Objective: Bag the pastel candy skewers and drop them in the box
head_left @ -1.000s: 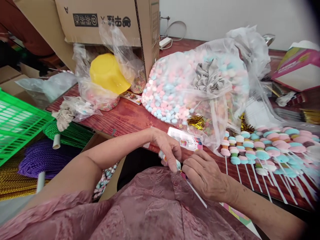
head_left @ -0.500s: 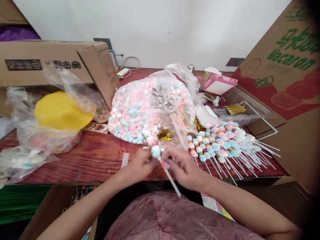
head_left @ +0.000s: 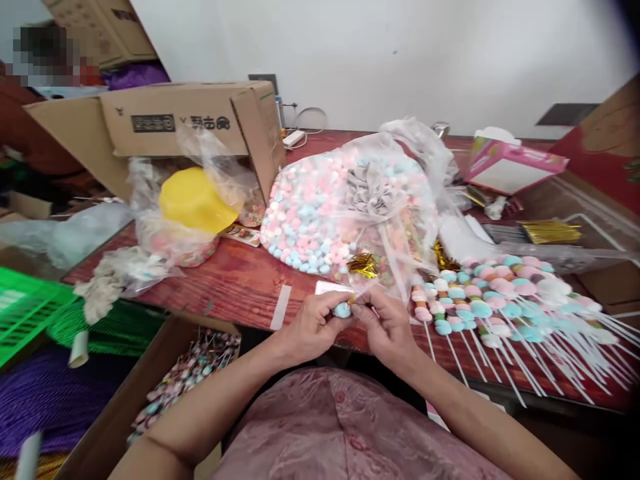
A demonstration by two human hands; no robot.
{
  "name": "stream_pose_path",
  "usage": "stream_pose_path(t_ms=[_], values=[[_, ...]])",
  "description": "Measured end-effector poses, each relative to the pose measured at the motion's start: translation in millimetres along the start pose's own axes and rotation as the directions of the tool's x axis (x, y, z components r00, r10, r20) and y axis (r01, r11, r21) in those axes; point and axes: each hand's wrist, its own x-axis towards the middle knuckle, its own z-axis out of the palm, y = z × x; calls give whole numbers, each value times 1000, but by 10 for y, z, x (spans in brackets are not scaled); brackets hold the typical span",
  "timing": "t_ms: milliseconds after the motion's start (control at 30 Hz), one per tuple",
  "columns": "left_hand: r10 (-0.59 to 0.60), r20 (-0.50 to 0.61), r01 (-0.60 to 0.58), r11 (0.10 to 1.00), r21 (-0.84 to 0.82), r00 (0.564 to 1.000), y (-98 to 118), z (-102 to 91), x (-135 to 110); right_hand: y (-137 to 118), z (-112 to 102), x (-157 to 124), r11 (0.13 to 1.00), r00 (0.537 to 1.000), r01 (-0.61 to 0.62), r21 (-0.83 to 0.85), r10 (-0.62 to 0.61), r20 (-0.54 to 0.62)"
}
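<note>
My left hand (head_left: 315,327) is closed around a marshmallow skewer (head_left: 343,309), whose pale blue end shows between the fingers. My right hand (head_left: 387,325) pinches the same skewer from the other side, its fingertips meeting those of the left. A small golden bit, perhaps a twist tie, shows where the fingertips meet; its detail is too small to tell. The rest of the skewer is mostly hidden by the hands. Just beyond lies a white card-like piece (head_left: 330,288) on the table. To the right is a pile of marshmallow skewers (head_left: 510,300) on white sticks.
A big clear bag of marshmallows (head_left: 305,213) lies ahead, with gold ties (head_left: 364,265) on it. Behind right stand a pink box (head_left: 515,163) and a tray with gold twist ties (head_left: 550,232). At left are a cardboard box (head_left: 190,120), a yellow bowl-shaped thing (head_left: 195,200) and a floor carton (head_left: 195,360).
The view has swung left, bringing the floor carton and green crate into sight. The skewer has been turned, so its stick no longer points down toward my body. Both hands have drawn closer together around it.
</note>
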Motion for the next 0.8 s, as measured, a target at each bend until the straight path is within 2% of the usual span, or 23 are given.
stream_pose_path(t_ms=[33, 67, 100, 133, 167, 200, 233, 267, 300, 333, 367, 400, 433, 467, 500, 533, 567, 633, 667, 700, 733, 800], values=[[81, -31, -75, 986, 151, 996, -40, -25, -49, 9, 74, -50, 953, 976, -218, 209, 209, 62], [157, -40, -140, 949, 282, 987, -76, -47, -106, 20, 150, -100, 824, 911, -412, 389, 379, 163], [215, -33, -187, 908, 375, 976, -105, -69, -171, 31, 228, -147, 652, 826, -559, 512, 491, 278], [242, -26, -209, 882, 423, 970, -120, -94, -244, 43, 303, -192, 490, 744, -655, 575, 551, 378], [233, -28, -198, 880, 433, 972, -117, -132, -324, 55, 372, -236, 375, 680, -713, 593, 578, 452], [190, -36, -159, 895, 417, 981, -97, -190, -414, 67, 429, -280, 326, 644, -744, 583, 583, 496], [113, -46, -87, 916, 391, 992, -61, -274, -519, 80, 466, -324, 347, 641, -752, 561, 583, 499], [7, -50, 12, 931, 365, 999, -14, -388, -643, 94, 478, -368, 430, 670, -735, 524, 574, 470], [-131, -36, 136, 923, 360, 991, 37, -530, -787, 112, 462, -411, 559, 724, -690, 460, 546, 423], [-306, 4, 280, 876, 394, 952, 86, -691, -951, 134, 418, -452, 703, 792, -606, 371, 490, 365], [-480, 62, 399, 788, 469, 875, 126, -860, -1126, 160, 351, -490, 829, 854, -496, 259, 412, 318], [-631, 73, 477, 652, 589, 773, 151, -1022, -1300, 190, 270, -525, 915, 900, -379, 143, 328, 286], [-757, 32, 514, 472, 716, 652, 159, -1160, -1457, 222, 186, -556, 958, 926, -284, 42, 262, 272], [-839, -78, 513, 252, 821, 538, 149, -1260, -1579, 253, 111, -584, 973, 937, -230, -29, 230, 263], [-848, -221, 493, 54, 868, 481, 124, -1311, -1649, 279, 54, -607, 973, 945, -217, -74, 228, 236], [-824, -248, 460, 17, 888, 510, 89, -1304, -1656, 298, 22, -625, 968, 950, -232, -101, 247, 189], [-783, -194, 425, 98, 900, 591, 46, -1238, -1595, 306, 15, -634, 960, 954, -254, -116, 269, 136], [-600, 22, 287, 415, 863, 800, -34, -940, -1284, 290, 55, -622, 956, 964, -253, -148, 262, 44], [-476, 100, 191, 525, 829, 874, -65, -730, -1061, 271, 80, -600, 961, 975, -209, -182, 219, 35], [-383, 163, 99, 578, 810, 909, -86, -499, -816, 248, 92, -571, 962, 988, -133, -239, 148, 43], [-324, 236, 6, 600, 800, 916, -100, -267, -569, 224, 78, -540, 946, 996, -38, -321, 63, 67], [-271, 329, -125, 569, 813, 904, -127, 135, -135, 176, -61, -496, 861, 993, 107, -497, -73, 88]])
